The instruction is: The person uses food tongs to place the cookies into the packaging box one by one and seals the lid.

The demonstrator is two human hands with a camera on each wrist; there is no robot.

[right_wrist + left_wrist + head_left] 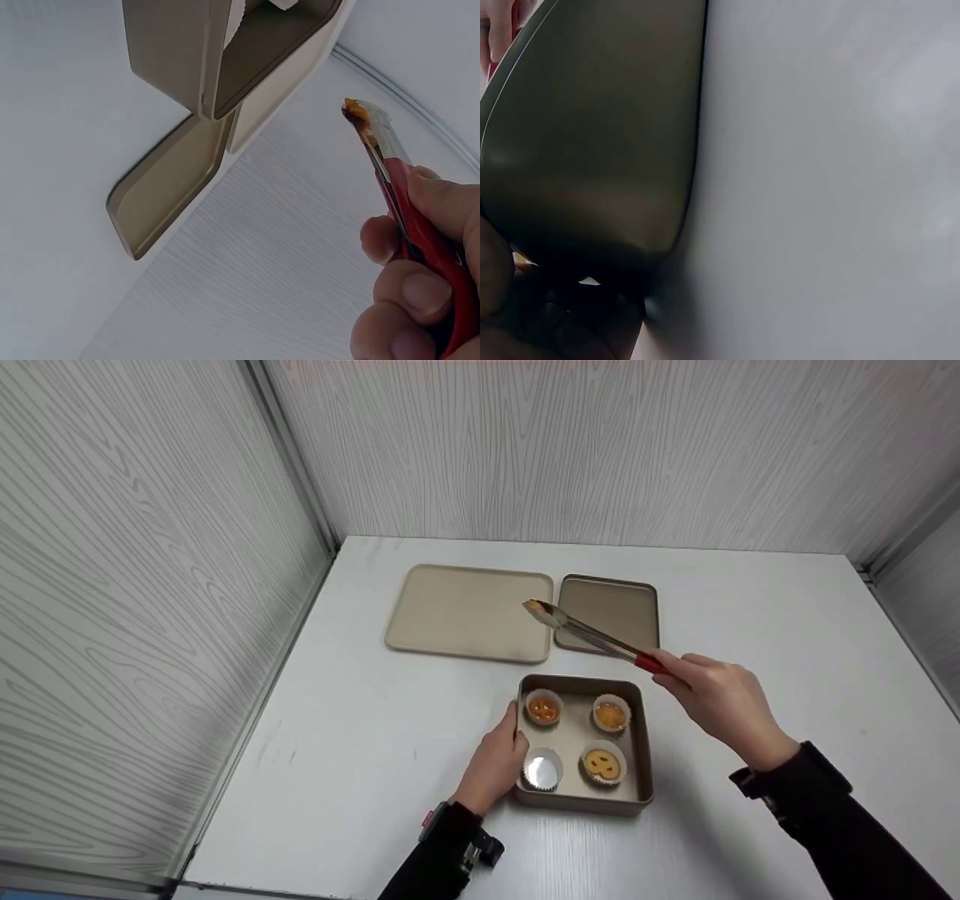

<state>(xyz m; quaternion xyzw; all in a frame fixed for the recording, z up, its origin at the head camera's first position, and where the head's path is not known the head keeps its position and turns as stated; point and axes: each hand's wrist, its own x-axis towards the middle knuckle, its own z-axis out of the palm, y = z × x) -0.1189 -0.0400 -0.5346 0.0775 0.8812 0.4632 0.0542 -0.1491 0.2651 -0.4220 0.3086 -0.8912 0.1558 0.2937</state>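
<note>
My left hand [491, 769] grips the left wall of a deep square baking pan [574, 804], thumb at the rim. In the left wrist view the pan's outer wall [607, 135] fills the left side. Inside the pan stand several white fluted paper cups, two with orange filling [543, 709] [610, 715]. A third holds a pretzel-shaped cookie [601, 765]; the front-left cup [542, 772] shows a shiny bottom. My right hand [724, 705] holds red-handled tongs [600, 639] above the trays. A small orange-brown piece [358, 114] sits in their tips, its kind unclear.
A wide beige tray [472, 611] lies flat behind the pan, and a smaller darker tray [611, 611] lies to its right. All stand on a white table [330, 735] with grey wood-grain panels [585, 450] at the back and sides.
</note>
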